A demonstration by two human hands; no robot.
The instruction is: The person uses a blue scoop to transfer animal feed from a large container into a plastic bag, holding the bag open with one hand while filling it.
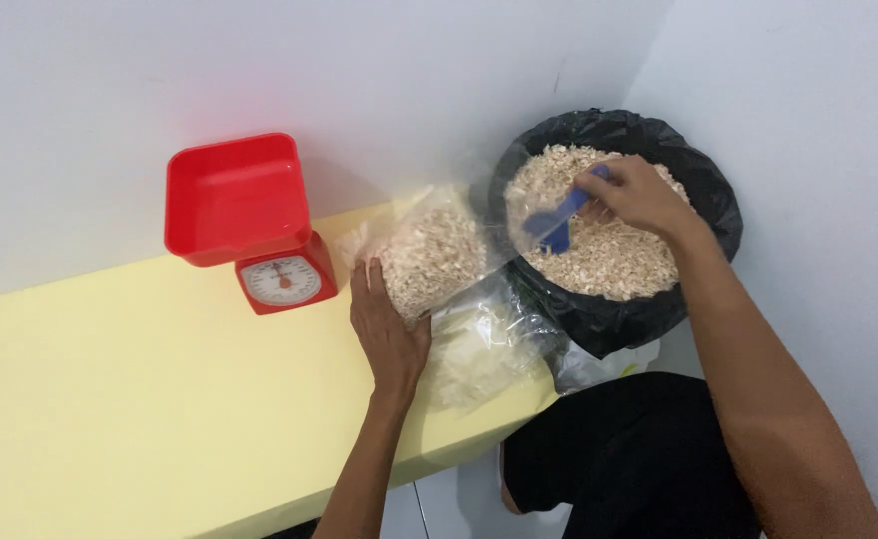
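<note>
A blue scoop (557,222) is gripped in the right hand (639,195), fingers closed round its handle, over the pale flakes (609,255) in the black-lined bin (703,195). The scoop's long axis is seen to run down and leftward from the hand, its blade end directed at the clear bag (429,255). That bag, part-filled with the same flakes, is steadied on the yellow table (140,399) by the left hand (387,334), laid flat and open-fingered against its near side. The bag's mouth lies just beside the bin rim, left of the scoop. A red scale (249,220) is noted further left, apart from both hands.
</note>
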